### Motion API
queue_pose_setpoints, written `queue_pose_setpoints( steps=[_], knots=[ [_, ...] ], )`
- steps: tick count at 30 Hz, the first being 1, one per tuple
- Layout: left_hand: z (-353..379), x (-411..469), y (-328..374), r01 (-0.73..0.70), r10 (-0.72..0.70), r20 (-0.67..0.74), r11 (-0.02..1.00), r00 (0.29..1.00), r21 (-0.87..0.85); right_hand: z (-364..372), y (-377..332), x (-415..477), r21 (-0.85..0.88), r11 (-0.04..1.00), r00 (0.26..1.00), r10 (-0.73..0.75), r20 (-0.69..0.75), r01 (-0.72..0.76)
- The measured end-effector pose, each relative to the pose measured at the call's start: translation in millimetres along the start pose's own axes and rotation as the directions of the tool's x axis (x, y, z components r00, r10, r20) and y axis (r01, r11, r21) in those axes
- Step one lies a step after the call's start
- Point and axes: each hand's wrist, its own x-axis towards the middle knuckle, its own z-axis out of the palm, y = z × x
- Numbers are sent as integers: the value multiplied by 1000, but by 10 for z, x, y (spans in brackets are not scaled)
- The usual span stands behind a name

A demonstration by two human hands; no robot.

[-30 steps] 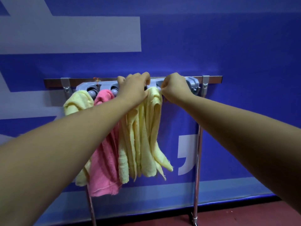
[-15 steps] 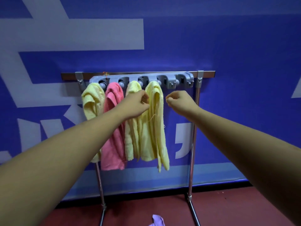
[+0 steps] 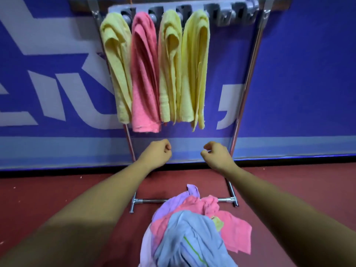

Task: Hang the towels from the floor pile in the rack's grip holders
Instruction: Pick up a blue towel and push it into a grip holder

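A blue wall [image 3: 298,74] with pale lettering fills the far side, and a dark red floor [image 3: 48,199] runs from it toward the viewer. Against the wall stands the metal rack [image 3: 248,78], its grey holder strip [image 3: 227,12] across the top.

Four towels hang folded from the strip, side by side and touching. From the left they are the left yellow towel [image 3: 117,64], the hung pink towel [image 3: 144,74], the middle yellow towel [image 3: 169,70] and the right yellow towel [image 3: 194,70]. At the strip's right end the holders' grey rollers show uncovered.

The floor pile [image 3: 192,228] lies near, in the centre, crumpled. A light blue towel [image 3: 188,232] with a green stripe sits on top. A loose pink towel [image 3: 237,234] spreads to the right and a lilac towel [image 3: 173,205] pokes out on the far side. The pile covers the middle of the rack's base bar [image 3: 152,200].

Both forearms reach out on either side of the pile. The left hand [image 3: 156,153] and right hand [image 3: 217,156] hang below the hung towels and above the floor, apart from each other. Each grip is curled tight into a fist and holds nothing.
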Motion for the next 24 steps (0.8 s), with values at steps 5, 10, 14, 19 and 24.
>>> queue_pose_setpoints(
  steps=[5, 10, 14, 19, 24],
  knots=[
    [830, -219, -583, 134, -129, 114, 990, 985, -33, 701, 615, -111, -58, 993, 987, 112, 118, -105],
    [1571, -428, -1122, 225, -218, 258, 974, 941, 3, 1332, 1202, -190, -108, 980, 953, 190, 236, -168],
    [2119, -546, -1530, 301, -279, 364, 954, 888, -4, 1785, 1642, -248, -143, 962, 908, 269, 321, -234],
    [2794, -704, -1887, 383, -369, 431, 922, 824, 56, 2293, 2138, -402, -201, 928, 842, 370, 393, -314],
    [3407, -911, -2182, 461, -402, 537, 887, 741, 29, 2768, 2502, -584, -215, 913, 817, 406, 411, -346]
  ],
)
